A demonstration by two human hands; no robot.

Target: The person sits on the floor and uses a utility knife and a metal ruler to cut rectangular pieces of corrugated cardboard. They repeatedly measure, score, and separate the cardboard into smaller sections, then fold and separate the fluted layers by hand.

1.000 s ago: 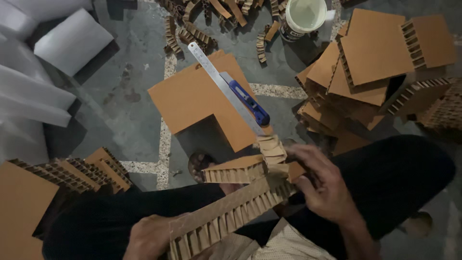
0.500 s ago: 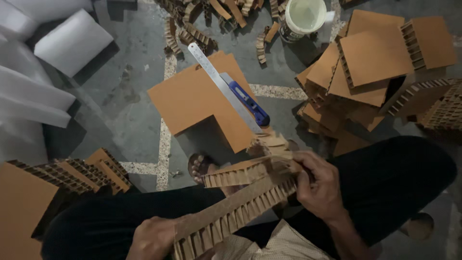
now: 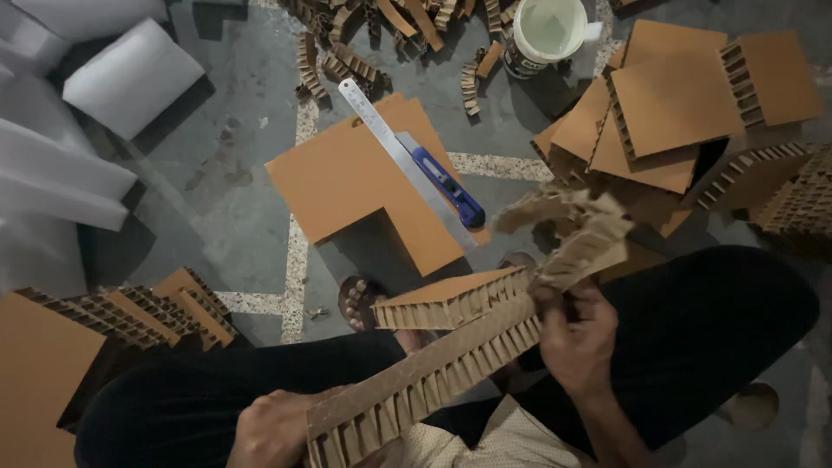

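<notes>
Two hands grip one long honeycomb cardboard strip [image 3: 433, 377] held across the lap: the left hand [image 3: 273, 429] closes on its lower end, and the right hand [image 3: 579, 334] clasps the upper end, where a blurred torn piece [image 3: 576, 234] sticks up. A smaller honeycomb block [image 3: 451, 299] sits just behind the strip, while a steel ruler [image 3: 390, 143] and blue knife [image 3: 446, 184] lie on an orange sheet [image 3: 355, 178] on the floor [image 3: 234, 182].

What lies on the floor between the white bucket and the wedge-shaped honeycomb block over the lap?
In the head view, a steel ruler and a blue utility knife on an L-shaped cardboard sheet.
</notes>
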